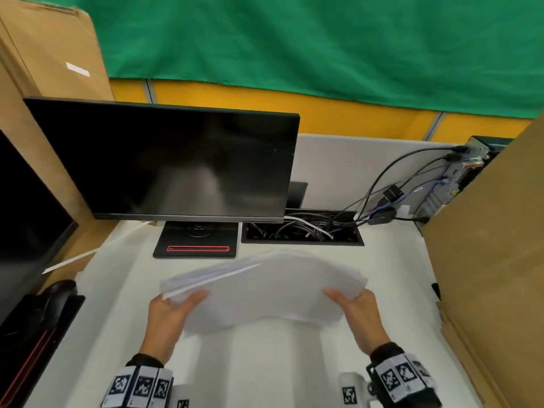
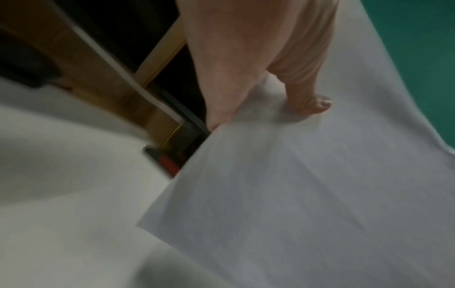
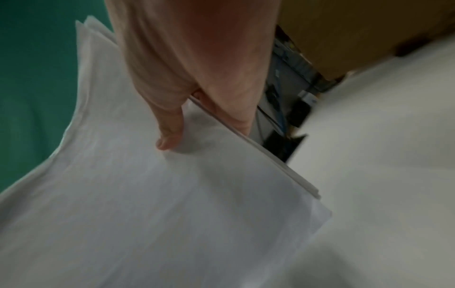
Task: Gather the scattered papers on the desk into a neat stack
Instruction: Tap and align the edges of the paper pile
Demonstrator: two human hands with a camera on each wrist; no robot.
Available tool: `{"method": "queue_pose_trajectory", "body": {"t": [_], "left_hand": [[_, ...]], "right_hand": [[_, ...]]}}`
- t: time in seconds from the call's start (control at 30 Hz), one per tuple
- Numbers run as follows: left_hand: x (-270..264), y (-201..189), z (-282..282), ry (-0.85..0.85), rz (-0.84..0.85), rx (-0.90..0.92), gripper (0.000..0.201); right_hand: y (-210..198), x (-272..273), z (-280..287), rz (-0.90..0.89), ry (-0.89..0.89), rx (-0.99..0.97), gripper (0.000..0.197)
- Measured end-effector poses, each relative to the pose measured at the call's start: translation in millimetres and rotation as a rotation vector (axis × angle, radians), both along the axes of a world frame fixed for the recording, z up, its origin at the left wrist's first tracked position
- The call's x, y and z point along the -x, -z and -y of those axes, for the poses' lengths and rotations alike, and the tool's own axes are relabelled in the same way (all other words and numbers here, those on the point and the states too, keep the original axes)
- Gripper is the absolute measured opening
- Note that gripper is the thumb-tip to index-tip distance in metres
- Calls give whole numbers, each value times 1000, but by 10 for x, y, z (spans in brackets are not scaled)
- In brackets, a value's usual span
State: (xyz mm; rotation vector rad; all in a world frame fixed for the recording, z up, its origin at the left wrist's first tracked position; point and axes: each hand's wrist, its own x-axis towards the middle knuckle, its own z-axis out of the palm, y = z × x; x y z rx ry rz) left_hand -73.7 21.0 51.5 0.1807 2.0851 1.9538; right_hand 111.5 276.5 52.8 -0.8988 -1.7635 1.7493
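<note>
A loose sheaf of white papers point(image 1: 262, 290) hangs above the white desk point(image 1: 265, 363), held at both ends and bowed upward in the middle. My left hand point(image 1: 172, 312) grips its left edge, thumb on top of the sheets point(image 2: 307, 185) and fingers hidden beneath. My right hand point(image 1: 354, 307) grips the right edge the same way, thumb lying on the papers point(image 3: 172, 194). The sheet edges are uneven and fanned at the left corner. The picture is blurred by motion.
A black monitor point(image 1: 176, 163) on its stand point(image 1: 195, 241) is just behind the papers. A cable well point(image 1: 303, 231) with wires lies at its right. Cardboard panels point(image 1: 494, 245) wall the right side and back left. A second screen point(image 1: 26, 216) stands at left.
</note>
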Motion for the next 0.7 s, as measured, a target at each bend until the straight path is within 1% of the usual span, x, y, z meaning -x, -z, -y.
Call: {"method": "queue_pose_trajectory", "body": {"t": [0.03,0.07,0.13,0.2,0.23,0.27,0.33,0.37,0.43,0.47,0.5,0.53,0.6,0.63,0.67,0.7], "left_hand": [[24,-126,8,3,-43,-31,10],[41,-276,15,18,-91,-65,11],[82,-494,51,46,-195,-127,21],[116,-538,74,67,-238,-148,24],[122,-512,69,67,-244,-128,27],[134,-418,70,71,-228,-113,32],[127,-165,67,75,-143,-96,42],[104,-73,48,73,-109,-85,44],[77,38,-9,40,-64,-98,40],[61,45,-34,24,-49,-129,35],[59,52,-56,12,-42,-156,29],[45,30,-84,-5,-44,-194,22],[31,-24,-136,-57,-19,-231,2],[34,-40,-170,-96,-4,-242,10],[38,-49,-200,-131,27,-247,15],[56,-46,-227,-170,44,-243,16]], "right_hand": [[-149,25,-27,-44,0,-26,25],[-307,37,-59,-92,-3,-61,27],[-551,21,-121,-173,-21,-145,28],[-607,-22,-153,-209,-46,-176,28],[-568,-35,-145,-193,-57,-161,28],[-449,-52,-144,-164,-70,-128,29],[-160,-70,-120,-72,-93,-50,33],[-21,-71,-110,-30,-91,-29,31],[160,-71,-95,-11,-76,-9,24],[176,-67,-82,-30,-68,1,29],[171,-62,-73,-50,-59,5,41],[154,-54,-59,-70,-50,10,48],[64,-9,3,-120,-12,14,53],[29,28,29,-148,27,20,57],[6,69,47,-171,81,38,57],[-23,118,64,-181,147,67,51]]}}
